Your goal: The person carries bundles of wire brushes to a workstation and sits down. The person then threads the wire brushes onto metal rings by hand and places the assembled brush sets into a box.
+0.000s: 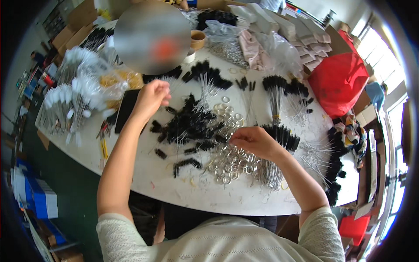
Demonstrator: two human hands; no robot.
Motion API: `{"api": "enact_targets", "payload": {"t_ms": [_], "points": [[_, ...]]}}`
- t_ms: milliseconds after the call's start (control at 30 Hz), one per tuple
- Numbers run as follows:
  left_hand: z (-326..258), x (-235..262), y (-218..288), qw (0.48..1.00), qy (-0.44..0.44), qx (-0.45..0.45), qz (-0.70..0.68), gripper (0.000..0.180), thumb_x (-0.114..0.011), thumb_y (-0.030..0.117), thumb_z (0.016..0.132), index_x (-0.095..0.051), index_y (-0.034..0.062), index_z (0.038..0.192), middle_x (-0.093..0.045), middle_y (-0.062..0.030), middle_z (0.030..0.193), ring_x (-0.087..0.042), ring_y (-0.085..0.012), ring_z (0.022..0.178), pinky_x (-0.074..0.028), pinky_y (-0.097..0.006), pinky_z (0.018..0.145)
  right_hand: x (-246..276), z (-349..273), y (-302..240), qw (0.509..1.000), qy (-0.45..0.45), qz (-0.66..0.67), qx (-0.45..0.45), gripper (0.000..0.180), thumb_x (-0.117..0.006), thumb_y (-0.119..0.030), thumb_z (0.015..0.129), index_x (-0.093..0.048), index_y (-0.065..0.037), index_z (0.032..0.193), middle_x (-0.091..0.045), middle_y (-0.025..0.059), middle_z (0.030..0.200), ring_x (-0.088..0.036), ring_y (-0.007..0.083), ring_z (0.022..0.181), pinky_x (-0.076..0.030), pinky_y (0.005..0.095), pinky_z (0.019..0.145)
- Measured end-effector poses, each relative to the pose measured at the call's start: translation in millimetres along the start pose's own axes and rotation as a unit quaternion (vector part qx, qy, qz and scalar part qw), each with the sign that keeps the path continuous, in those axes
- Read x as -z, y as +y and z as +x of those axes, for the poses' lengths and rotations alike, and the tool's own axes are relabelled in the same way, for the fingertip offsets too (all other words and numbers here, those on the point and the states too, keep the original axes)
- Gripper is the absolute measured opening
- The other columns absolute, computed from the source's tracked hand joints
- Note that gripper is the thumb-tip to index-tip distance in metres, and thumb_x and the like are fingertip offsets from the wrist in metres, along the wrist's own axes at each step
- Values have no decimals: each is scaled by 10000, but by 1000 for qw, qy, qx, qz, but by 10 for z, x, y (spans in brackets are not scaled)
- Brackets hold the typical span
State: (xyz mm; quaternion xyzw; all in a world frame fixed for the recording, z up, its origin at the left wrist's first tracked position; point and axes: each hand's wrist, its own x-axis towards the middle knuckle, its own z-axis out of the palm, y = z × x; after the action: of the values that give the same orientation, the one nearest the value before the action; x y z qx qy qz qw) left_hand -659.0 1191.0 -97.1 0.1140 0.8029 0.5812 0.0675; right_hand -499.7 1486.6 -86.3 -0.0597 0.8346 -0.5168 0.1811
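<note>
My left hand [152, 99] is raised over the far left part of the white table [174, 185], its fingers curled in. Whatever it may hold is too small to make out. Lower and to the right, my right hand [253, 140] has thumb and fingers pinched together above a heap of metal rings [233, 163]; its fingertips hide what may be between them. Between the hands lies a pile of small black bristle brushes [187, 124] with thin wire stems. A bundle of wire-stemmed brushes [274, 172] lies beneath my right wrist.
A dark flat tray-like thing [126, 112] and a yellow cutter [104, 148] lie at left, near white-tipped wire brushes [59, 107]. More brush bundles [275, 94] stretch to the right. A red bag [338, 83] stands at the far right. Plastic bags [227, 43] line the back.
</note>
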Motion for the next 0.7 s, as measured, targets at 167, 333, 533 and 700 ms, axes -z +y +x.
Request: {"api": "enact_targets", "payload": {"t_ms": [167,333,533,700], "points": [[942,-115,-827,872,184,57,450,241,-579,183,840,-565,-14,978,-614,-216,970,-603,-373,910,-496,-440,781,214,649,-43,986,83,-130,65,162,-626,-180,829,-680,-63,928,-676,71,778,-591,146,623,-487,291,622],[935,-415,-855,877,168,-17,450,171,-580,136,820,-566,-8,911,-637,-185,891,-619,-355,851,-501,-443,746,377,1590,181,961,215,-150,88,221,-665,-262,775,-692,-77,894,-684,85,805,-652,215,723,-506,326,683],[838,-56,-779,943,247,-7,223,213,-675,203,774,-605,6,817,-658,-126,750,-640,-267,701,-488,-366,660,104,2306,88,959,246,-130,-56,271,-752,-318,617,-720,-134,813,-685,73,768,-654,219,723,-518,339,708],[-46,204,353,952,228,-148,-139,143,-527,162,933,-537,34,997,-554,-40,750,-554,-104,623,-523,-257,605,273,2145,-83,921,380,23,79,223,-730,-227,690,-705,-34,797,-658,76,695,-569,135,630,-468,311,600]]}}
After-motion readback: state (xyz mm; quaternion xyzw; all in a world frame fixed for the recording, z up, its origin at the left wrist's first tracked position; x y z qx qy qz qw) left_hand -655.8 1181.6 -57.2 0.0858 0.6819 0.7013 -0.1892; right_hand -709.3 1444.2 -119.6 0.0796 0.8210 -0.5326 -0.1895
